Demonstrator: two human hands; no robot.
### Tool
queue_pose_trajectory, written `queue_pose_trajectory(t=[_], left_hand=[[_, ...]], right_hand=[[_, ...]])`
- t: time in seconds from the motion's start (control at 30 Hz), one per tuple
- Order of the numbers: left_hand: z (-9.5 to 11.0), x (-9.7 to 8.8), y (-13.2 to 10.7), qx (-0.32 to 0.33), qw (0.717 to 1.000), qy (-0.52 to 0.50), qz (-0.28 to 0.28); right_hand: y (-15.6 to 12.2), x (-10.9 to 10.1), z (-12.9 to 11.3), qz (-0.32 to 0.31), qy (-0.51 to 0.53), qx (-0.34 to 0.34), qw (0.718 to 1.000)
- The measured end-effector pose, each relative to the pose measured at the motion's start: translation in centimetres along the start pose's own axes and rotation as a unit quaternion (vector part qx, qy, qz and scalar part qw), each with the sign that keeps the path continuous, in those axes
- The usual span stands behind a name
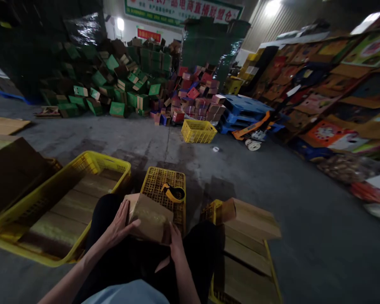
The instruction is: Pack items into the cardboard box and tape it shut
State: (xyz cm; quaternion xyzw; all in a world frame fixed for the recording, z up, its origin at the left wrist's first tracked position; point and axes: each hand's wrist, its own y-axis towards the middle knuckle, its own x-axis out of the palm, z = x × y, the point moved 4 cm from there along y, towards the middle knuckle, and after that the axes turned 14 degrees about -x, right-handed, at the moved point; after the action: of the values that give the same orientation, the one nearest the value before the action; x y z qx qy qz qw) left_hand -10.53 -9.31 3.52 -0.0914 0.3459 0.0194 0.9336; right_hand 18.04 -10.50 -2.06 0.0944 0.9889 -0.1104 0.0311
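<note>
Two bare hands of ours share one cardboard box (153, 216), which sits over our lap (145, 264) at the near end of the middle crate (151, 183); whether that crate also bears it we cannot tell. Our left hand (120, 221) lays its fingers close together along the box's left side, thumb over the upper face, pinching that edge; our right hand (176, 240) clasps the opposite side, its fingers partly hidden, so how they are spaced we cannot tell. Gripping from both sides probably steadies the box and leaves its shiny, apparently taped face uncovered. The middle crate looks upturned, likely so that its flat base can bear things at knee height; a yellow-and-black tape dispenser (174, 193) lies on it, presumably to keep it within easy reach. Left of the middle crate, a long yellow crate (95, 162) holds brown boxes (57, 228) side by side, an arrangement that seems to save space. Right of the middle crate, another yellow crate (214, 207) carries brown cartons (250, 278), perhaps set close so we can reach them seated. Well beyond the middle crate, a yellow basket (199, 133) stands near a white roll (215, 149), and farther back green boxes (117, 109) lie heaped, as though tossed rather than stacked.
</note>
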Motion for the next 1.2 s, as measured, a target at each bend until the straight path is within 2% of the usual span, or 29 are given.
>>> queue_pose_trajectory(t=[0.1,0.2,0.27,0.4,0.5,0.6,0.7,0.77,0.87,1.03,1.2], left_hand=[[-0.5,1.6,1.1,-0.026,0.995,-0.074,-0.063],[-1.3,4.6,2.4,-0.032,0.981,-0.134,-0.134],[-2.2,6.6,3.0,-0.036,0.98,-0.149,-0.124],[-4.3,9.6,2.6,-0.07,0.989,-0.121,-0.051],[-4.3,10.4,1.2,-0.022,0.997,-0.062,0.042],[-3.1,10.4,-0.1,0.046,0.992,0.025,0.119],[-1.5,10.1,-0.6,0.097,0.975,0.122,0.16],[-0.5,10.2,-0.4,0.115,0.965,0.179,0.154],[0.7,10.8,0.1,0.129,0.955,0.23,0.138],[2.1,12.6,-0.1,0.166,0.942,0.257,0.135],[3.0,13.9,-0.7,0.191,0.937,0.278,0.09]], right_hand=[[1.6,-3.4,-0.4,0.027,-0.069,0.003,0.997],[2.5,-5.6,-0.5,0.043,-0.133,0.008,0.99],[2.4,-5.9,-0.2,0.042,-0.173,0.013,0.984],[1.3,-4.4,0.5,0.035,-0.244,-0.004,0.969],[0.6,-3.0,0.5,0.043,-0.301,-0.034,0.952],[0.0,-1.9,0.1,0.044,-0.435,-0.075,0.896],[-0.5,-0.7,-0.3,0.021,-0.54,-0.115,0.833],[-0.6,0.1,-0.5,0.004,-0.563,-0.143,0.814],[-0.5,1.6,-0.9,-0.02,-0.566,-0.17,0.807],[-0.5,4.0,-1.6,-0.067,-0.537,-0.194,0.818],[-0.6,5.3,-1.6,-0.122,-0.512,-0.195,0.828]])
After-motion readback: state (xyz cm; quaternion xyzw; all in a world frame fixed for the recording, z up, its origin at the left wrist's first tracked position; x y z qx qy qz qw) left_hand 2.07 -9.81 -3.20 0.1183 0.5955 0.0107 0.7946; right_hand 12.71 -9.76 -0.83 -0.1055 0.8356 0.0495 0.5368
